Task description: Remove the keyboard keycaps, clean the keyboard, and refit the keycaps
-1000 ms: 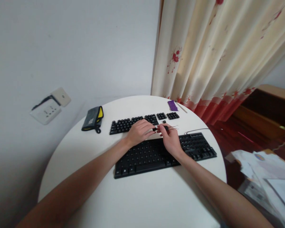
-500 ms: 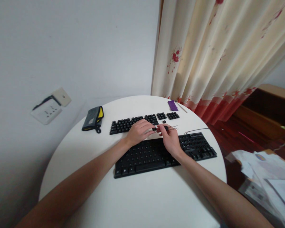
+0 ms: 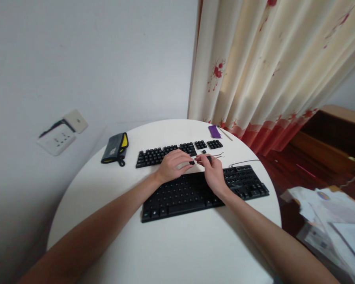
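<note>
My left hand (image 3: 172, 166) is closed in a pinch on a small black keycap (image 3: 192, 162). Close beside it, my right hand (image 3: 214, 175) grips a wire keycap puller (image 3: 209, 158), its black handle between the fingers and its thin wire ends (image 3: 220, 155) sticking out to the right. Both hands hover over the far edge of a black keyboard (image 3: 180, 197), where most of the key positions are bare. Behind them lie rows of pulled keycaps (image 3: 150, 157), partly hidden by my left hand. One loose keycap (image 3: 204, 152) sits apart, near two small keycap blocks (image 3: 200, 144).
A grey and yellow pouch (image 3: 114, 148) lies on the left of the round white table (image 3: 112, 205). Toward the back right are a purple cloth (image 3: 214, 131) and a thin pale stick (image 3: 225, 134). The keyboard's cable (image 3: 244, 161) trails off the right edge, near papers (image 3: 328, 213).
My fingers have shifted slightly apart around the keycap. The puller has turned a little in my right hand, and its wire ends now point slightly higher.
</note>
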`<state>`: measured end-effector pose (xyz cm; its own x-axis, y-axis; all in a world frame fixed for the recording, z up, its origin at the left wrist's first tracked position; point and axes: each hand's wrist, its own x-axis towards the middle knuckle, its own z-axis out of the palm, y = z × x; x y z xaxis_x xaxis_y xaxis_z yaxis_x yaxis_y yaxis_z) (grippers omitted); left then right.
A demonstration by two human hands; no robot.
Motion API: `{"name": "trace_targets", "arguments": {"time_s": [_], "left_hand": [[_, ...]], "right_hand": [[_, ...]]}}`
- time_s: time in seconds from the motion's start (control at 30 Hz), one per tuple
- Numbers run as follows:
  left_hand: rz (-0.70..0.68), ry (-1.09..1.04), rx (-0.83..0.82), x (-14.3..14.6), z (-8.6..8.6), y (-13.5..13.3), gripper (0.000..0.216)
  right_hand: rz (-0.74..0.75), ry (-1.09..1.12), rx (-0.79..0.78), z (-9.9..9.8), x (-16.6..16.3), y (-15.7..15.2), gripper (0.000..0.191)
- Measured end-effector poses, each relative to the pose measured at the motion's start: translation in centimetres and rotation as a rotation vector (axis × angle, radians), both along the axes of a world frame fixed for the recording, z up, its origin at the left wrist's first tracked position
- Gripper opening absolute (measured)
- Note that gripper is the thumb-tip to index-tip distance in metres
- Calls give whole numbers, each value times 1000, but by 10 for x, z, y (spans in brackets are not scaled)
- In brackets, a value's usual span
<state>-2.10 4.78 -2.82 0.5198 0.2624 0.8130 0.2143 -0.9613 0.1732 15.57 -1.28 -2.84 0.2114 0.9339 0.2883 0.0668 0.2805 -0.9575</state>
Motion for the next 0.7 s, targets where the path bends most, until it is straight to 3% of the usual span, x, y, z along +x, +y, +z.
{"name": "trace_targets", "arguments": {"time_s": [0.23,0.43,0.7], "left_hand": [[-41,-23,-68,0,4,-5,14],[48,-40,-94,0,1,-1,15],[53,-27,-96,-2,-6,5,25]], "right_hand": [[31,-27,-3,-2,-4,-3,30],[48,-209,104,6,-2,-10,23],[98,-454,218,10,3,-10,20]]}}
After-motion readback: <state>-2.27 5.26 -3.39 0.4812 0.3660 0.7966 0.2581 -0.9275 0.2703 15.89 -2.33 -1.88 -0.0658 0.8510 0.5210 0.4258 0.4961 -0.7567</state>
